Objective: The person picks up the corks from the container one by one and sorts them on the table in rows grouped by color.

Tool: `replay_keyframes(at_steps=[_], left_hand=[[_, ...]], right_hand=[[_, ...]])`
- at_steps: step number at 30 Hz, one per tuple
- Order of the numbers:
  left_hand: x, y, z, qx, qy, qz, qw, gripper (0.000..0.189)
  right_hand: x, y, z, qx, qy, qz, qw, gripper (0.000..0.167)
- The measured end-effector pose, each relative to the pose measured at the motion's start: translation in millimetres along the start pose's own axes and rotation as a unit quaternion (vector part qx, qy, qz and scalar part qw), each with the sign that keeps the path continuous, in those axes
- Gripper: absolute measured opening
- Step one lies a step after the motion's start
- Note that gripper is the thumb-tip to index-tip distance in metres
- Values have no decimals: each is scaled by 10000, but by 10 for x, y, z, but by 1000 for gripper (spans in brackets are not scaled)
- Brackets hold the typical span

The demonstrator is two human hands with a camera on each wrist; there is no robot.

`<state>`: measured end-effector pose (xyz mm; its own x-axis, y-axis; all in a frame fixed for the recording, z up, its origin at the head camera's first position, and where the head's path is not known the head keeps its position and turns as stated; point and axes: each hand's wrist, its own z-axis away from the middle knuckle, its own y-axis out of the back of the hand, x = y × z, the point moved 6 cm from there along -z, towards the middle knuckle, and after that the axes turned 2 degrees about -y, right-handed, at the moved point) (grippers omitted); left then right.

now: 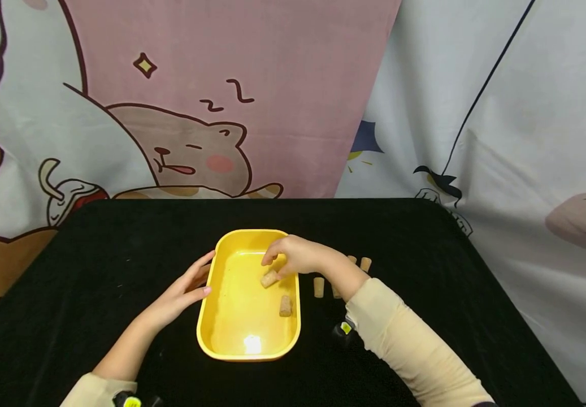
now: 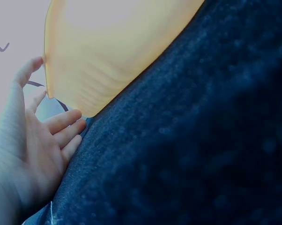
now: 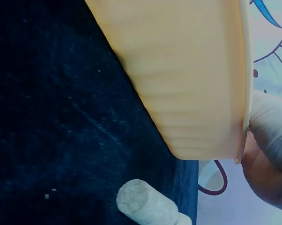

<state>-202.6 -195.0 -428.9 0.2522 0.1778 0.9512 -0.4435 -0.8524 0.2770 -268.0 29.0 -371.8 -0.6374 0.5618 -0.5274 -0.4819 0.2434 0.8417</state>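
A yellow tray (image 1: 248, 339) stands on the black cloth. My left hand (image 1: 183, 291) is at its left side, fingers extended and fingertips right at the rim; the left wrist view shows those fingers beside the tray wall (image 2: 103, 61). Over the tray's right rim reaches my right hand (image 1: 298, 257), thumb and forefinger apart above the inside. One cork (image 1: 269, 278) lies tilted just under them, its end by the thumb tip. A second cork (image 1: 285, 306) rests in the tray nearer to me. In the right wrist view the right hand (image 3: 270, 145) is partly hidden behind the rim.
Several more corks are on the cloth right of the tray, among them a near one (image 1: 318, 287) and a far one (image 1: 365, 264); my right forearm partly covers some. A printed curtain (image 1: 293, 102) hangs behind the black-covered table (image 1: 425, 271).
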Motion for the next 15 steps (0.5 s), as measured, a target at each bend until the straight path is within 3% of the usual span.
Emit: replay_keyframes(at_steps=[9, 15], left_hand=[[26, -4, -11, -1, -80, -79, 9999, 65], [30, -4, 2, -20, -100, -110, 9999, 66]], right_hand=[[-17, -29, -47, -440, -453, 208, 9978, 29], [-47, -45, -93, -517, -504, 545, 9959, 27]])
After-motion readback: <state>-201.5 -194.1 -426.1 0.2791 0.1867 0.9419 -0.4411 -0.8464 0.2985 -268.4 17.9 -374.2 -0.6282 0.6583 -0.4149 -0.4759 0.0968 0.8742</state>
